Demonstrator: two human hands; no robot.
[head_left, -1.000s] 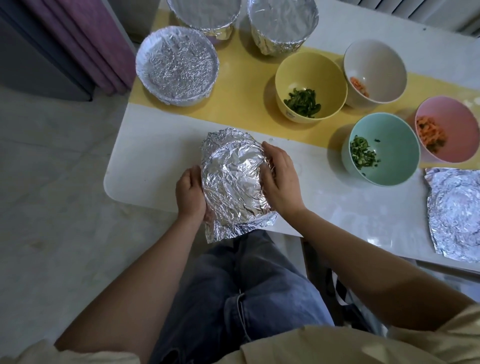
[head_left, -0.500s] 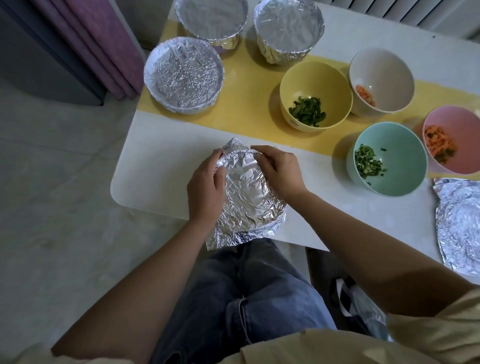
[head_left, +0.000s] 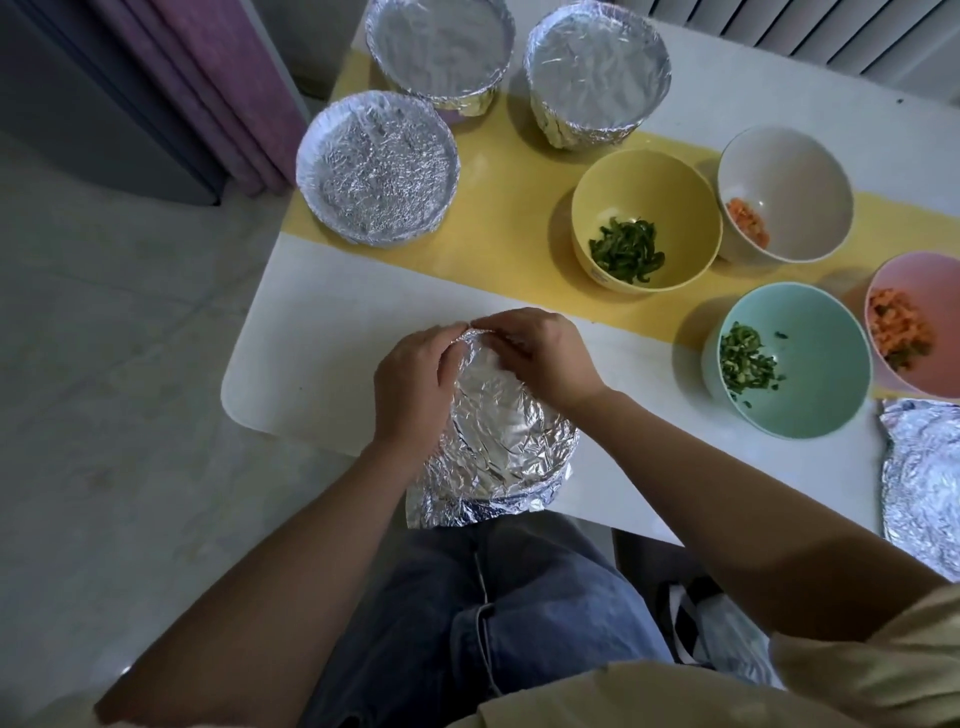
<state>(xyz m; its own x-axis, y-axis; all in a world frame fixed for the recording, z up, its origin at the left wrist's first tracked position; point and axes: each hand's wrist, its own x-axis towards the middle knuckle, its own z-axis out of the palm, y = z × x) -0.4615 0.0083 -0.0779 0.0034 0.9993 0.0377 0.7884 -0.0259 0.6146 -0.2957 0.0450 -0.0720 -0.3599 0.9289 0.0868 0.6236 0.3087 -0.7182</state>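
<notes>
A bowl covered in crinkled aluminium foil sits at the near edge of the white table, with a loose foil flap hanging over the edge. My left hand lies curled over its left rim. My right hand curls over the far right rim. The fingertips of both hands meet at the far rim and pinch the foil there. The bowl under the foil is hidden.
Three foil-covered bowls stand at the back left on a yellow runner. Yellow, white, mint and pink bowls hold chopped vegetables. A foil sheet lies at the right edge.
Both hands slid from the sides of the foil-covered bowl up to its far rim, where the fingertips now meet. The standing foil corner at the far side has been pressed down.
</notes>
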